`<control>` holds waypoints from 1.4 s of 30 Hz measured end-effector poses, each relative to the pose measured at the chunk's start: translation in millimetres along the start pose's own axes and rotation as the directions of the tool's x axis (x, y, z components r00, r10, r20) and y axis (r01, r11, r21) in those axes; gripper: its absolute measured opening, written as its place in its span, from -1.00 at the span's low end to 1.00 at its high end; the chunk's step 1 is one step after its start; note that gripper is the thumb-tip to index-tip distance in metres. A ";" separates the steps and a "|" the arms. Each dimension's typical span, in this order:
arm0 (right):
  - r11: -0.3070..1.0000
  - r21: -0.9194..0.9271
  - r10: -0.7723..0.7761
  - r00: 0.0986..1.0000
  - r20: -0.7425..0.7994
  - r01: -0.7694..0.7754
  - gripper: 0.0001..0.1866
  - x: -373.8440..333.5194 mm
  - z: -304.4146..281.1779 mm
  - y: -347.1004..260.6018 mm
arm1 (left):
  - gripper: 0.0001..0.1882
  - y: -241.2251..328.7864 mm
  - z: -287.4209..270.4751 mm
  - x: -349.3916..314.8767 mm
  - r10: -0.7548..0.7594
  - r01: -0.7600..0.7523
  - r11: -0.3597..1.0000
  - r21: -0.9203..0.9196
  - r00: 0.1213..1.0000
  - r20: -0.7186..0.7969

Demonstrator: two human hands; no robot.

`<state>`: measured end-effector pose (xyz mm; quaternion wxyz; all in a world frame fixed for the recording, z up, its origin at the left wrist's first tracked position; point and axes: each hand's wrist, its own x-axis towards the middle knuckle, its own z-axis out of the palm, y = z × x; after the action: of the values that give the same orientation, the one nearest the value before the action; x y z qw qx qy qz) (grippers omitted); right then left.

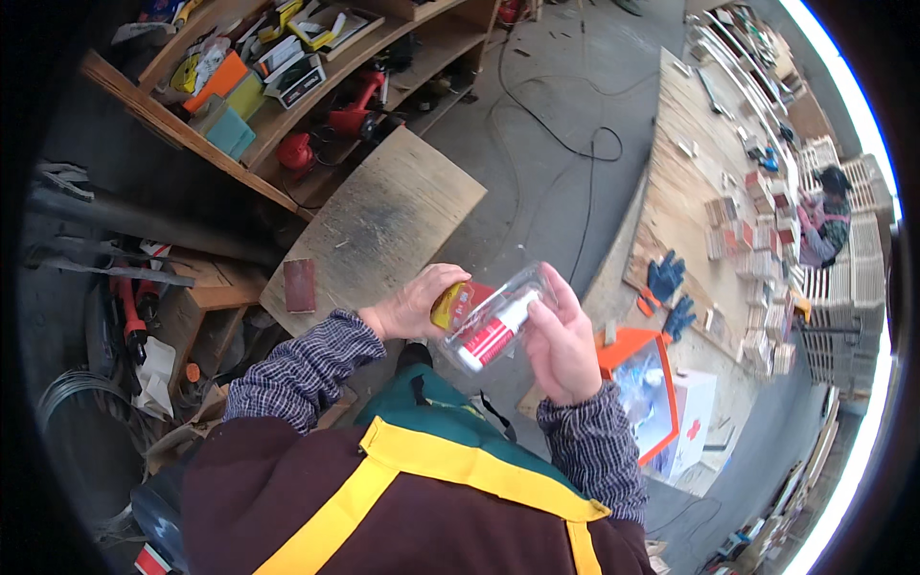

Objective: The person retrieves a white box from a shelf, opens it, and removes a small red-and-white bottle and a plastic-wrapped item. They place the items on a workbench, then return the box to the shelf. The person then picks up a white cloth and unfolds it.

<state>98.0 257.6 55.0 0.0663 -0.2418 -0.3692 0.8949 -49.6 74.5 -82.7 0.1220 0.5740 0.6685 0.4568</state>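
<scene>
In front of my chest, my right hand grips a clear plastic package between thumb and fingers. Inside it shows a small red-and-white bottle. My left hand is closed on a yellow-and-red piece of packaging, right beside the clear package. Whether the two pieces are joined, I cannot tell. Below both hands hangs my green apron with its yellow band. A wooden board lies beyond my left hand, with a dark red block on it.
An open orange-rimmed box and a white box stand at right. Blue gloves lie on a plywood table with stacked wood pieces. A person is beyond it. Shelves hold tools; a cable crosses the floor.
</scene>
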 end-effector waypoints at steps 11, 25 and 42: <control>0.980 0.156 -0.104 0.989 -0.109 0.120 -0.36 -174.4 -102.6 -45.4 | 0.07 160.5 107.3 15.3 0.256 -0.261 0.965 -0.001 0.947 0.193; 0.700 0.067 -0.601 0.637 -0.484 0.711 -0.43 -309.1 -123.5 -46.5 | -0.01 252.2 216.4 6.4 0.170 -0.173 0.971 -0.162 0.985 -0.033; 0.490 -0.603 -0.871 0.323 -0.370 0.630 -0.35 -295.7 -116.9 -13.0 | 0.00 246.0 200.5 12.4 0.044 -0.062 0.991 -0.118 0.987 -0.155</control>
<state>412.0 252.6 106.1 0.5581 -0.3326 -0.5437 0.5312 245.8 161.0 -4.4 0.0932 0.5465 0.6312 0.5424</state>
